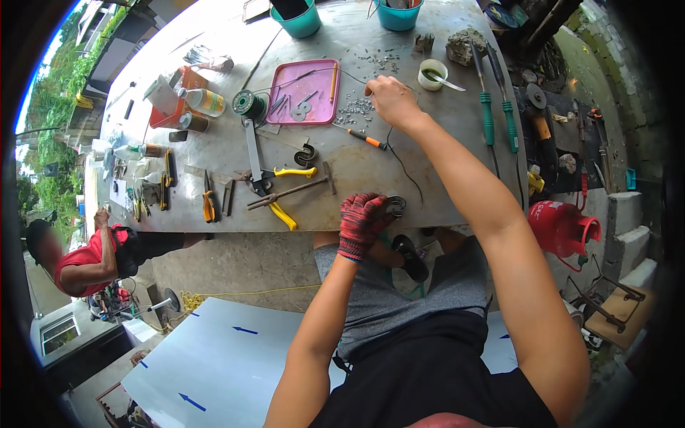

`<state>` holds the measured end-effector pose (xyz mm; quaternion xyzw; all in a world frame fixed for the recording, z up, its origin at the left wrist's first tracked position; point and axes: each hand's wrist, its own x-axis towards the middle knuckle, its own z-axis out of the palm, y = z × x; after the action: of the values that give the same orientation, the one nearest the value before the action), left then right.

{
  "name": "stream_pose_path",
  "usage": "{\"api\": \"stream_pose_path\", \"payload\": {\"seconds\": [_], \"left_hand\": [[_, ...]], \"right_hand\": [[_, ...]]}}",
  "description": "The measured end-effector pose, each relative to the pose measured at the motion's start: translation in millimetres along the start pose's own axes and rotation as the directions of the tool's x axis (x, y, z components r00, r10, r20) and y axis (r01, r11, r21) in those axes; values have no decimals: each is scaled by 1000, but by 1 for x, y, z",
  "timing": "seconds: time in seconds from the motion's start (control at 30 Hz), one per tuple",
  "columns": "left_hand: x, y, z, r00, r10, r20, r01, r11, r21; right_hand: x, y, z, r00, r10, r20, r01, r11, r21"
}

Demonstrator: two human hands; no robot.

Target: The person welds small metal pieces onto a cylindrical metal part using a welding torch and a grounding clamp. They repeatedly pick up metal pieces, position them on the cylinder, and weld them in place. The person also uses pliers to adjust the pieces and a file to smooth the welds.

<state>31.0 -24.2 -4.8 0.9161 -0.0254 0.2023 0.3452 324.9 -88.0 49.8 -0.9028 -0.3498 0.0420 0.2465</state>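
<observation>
Your gloved left hand [362,220] gripped a curved metal piece [402,204], best braced steadily; your right hand's [396,102] hold was unclear.

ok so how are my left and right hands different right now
Your left hand wears a red and black glove; your right hand is bare. The left is close to the near edge of the metal table, its fingers on a dark curved metal piece; the right reaches farther in, near the pink tray, and whether it grips anything is hard to tell. Both are over the tabletop.
</observation>
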Motion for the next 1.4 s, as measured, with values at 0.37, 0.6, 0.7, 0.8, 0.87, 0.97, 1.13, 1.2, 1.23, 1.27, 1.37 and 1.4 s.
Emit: {"api": "stream_pose_path", "payload": {"seconds": [0.37,0.6,0.7,0.8,0.87,0.97,1.13,1.2,1.23,1.27,1.37,1.4], "left_hand": [[3,5,-4,999,-39,18,39,999,-27],[1,5,-2,997,-64,31,65,998,-21],[1,5,-3,998,-53,30,54,998,-16],[1,4,-3,998,-61,27,62,998,-32],[0,4,-3,997,-75,33,76,996,-37],[-1,1,0,996,-79,39,80,996,-41],[3,6,-4,997,-58,48,58,998,-10],[1,3,-3,998,-56,37,57,998,-29],[1,3,-3,998,-54,33,55,998,-28],[2,4,-2,998,-52,29,53,998,-28],[2,3,-3,999,-44,29,45,999,-27],[2,2,-3,999,-41,31,41,999,-27]], "right_hand": [[37,-14,14,992,81,94,-80,997,-17],[35,-9,10,987,53,151,-48,998,-38],[33,-14,4,986,51,160,-46,998,-35],[30,-14,3,982,45,184,-39,999,-37],[30,-15,0,980,27,196,-20,999,-38],[35,-19,6,982,18,190,-13,999,-32],[43,-28,18,980,31,199,-21,998,-53],[45,-30,22,985,34,168,-24,998,-60],[46,-30,24,984,35,173,-23,997,-71],[47,-28,25,983,36,177,-22,996,-83],[48,-30,26,983,33,179,-18,996,-86],[49,-31,26,984,32,176,-17,996,-82]]}}
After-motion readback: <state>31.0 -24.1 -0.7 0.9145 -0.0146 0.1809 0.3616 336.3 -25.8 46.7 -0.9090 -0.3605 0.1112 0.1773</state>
